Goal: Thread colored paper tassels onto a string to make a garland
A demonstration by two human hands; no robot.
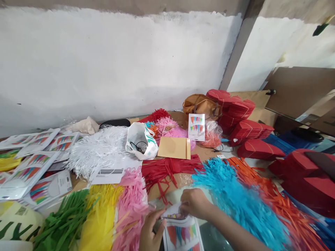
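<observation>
A white printed packet (180, 232) with a picture of coloured tassels is at the bottom middle, between my hands. My left hand (151, 228) is closed on its upper left edge, the thumb lying over the front. The fingers of my right hand (195, 204) pinch its top end, where the sheet bends up. Pink tissue fringe (132, 205) lies left of my left hand, with yellow fringe (98, 209) and green fringe (62, 219) farther left. Blue fringe (235, 191) spreads to the right of my right hand. Beyond both hands is a tied red fringe bundle (171, 165).
Printed packets (34, 167) are piled at left beside white fringe (98, 148). A white bag (141, 141), a brown envelope (174, 148) and a tan bag (200, 104) stand at the back. Red paper stacks (251, 130) and orange fringe (272, 198) occupy the right, below the wall (117, 62).
</observation>
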